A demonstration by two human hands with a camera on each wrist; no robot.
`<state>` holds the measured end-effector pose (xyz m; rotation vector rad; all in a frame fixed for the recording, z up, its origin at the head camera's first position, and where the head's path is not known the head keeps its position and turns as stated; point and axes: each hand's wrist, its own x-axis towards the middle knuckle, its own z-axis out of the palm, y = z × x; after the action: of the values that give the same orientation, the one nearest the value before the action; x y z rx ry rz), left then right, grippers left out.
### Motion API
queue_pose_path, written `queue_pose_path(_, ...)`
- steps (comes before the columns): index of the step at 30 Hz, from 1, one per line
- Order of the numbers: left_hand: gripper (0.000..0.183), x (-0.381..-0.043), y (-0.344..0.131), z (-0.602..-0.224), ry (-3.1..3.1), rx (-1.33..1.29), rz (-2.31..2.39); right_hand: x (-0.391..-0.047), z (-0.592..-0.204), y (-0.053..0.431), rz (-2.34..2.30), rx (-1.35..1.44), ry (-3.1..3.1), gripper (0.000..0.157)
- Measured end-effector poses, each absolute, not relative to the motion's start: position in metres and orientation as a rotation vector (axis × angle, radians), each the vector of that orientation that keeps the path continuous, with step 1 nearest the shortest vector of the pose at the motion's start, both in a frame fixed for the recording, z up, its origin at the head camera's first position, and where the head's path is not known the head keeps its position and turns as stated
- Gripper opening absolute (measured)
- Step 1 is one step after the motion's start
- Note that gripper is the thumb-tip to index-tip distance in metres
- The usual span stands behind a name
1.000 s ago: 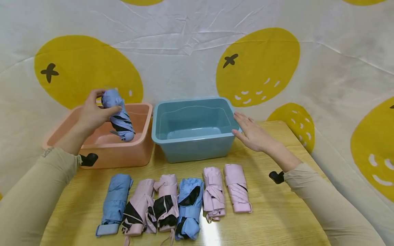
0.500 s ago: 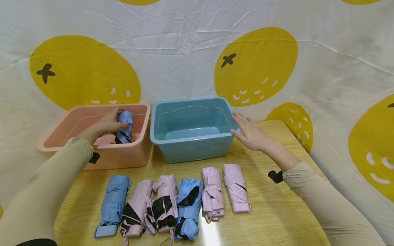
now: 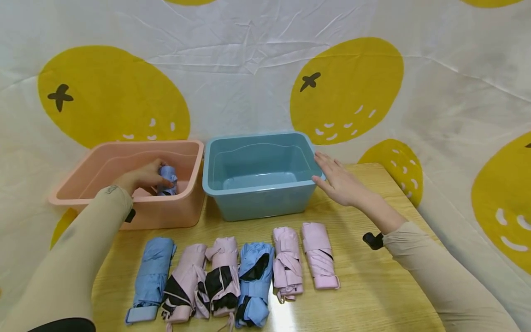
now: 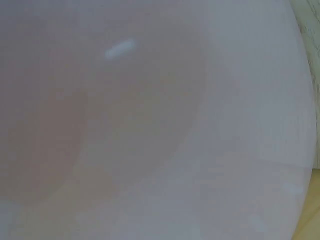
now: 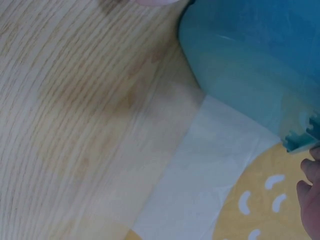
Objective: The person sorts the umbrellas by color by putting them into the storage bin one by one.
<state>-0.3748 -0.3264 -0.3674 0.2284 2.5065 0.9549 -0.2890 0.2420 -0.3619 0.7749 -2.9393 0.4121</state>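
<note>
My left hand [image 3: 145,177] reaches down inside the pink bin [image 3: 166,210] and grips a folded blue umbrella [image 3: 168,174], whose lower part is hidden by the bin's front wall. Fingers and thumb wrap its upper end. Across from it, my right hand [image 3: 338,180] lies with straight fingers against the right rim of the blue bin [image 3: 265,203]. In the right wrist view, fingertips [image 5: 311,172] of that hand show at the bin's rim. The left wrist view is filled by a blurred pale surface, and the hand does not show there.
In front of the bins lies a row of folded umbrellas: a blue one [image 3: 152,272] at the left, several pink ones such as the rightmost [image 3: 320,256], and another blue one [image 3: 255,283]. A fruit-patterned cloth [image 3: 249,92] hangs behind the wooden table [image 3: 365,286].
My left hand has lowered the blue umbrella from above the pink bin down into it. The right hand stays at the blue bin's rim.
</note>
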Motion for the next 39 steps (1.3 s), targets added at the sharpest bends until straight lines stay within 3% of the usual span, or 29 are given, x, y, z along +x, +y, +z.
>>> queue_pose_path(12,0.085,-0.374,-0.328,-0.366,2.426,0.188,0.819,-0.289,-0.36,0.242,0.379,0.771,-2.968,0.074)
queue_pose_path(25,0.075,-0.37,-0.325,-0.354,2.462,0.281,0.698,-0.288,-0.361,0.243,0.405,0.768,-2.954,0.074)
queue_pose_path(33,0.07,-0.346,-0.315,-0.331,2.76,0.487,0.69,-0.287,-0.36,0.242,0.437,0.77,-2.962,0.075)
queue_pose_path(39,0.066,-0.315,-0.304,-0.311,2.873,0.497,0.783,-0.287,-0.361,0.242,0.459,0.781,-2.944,0.074)
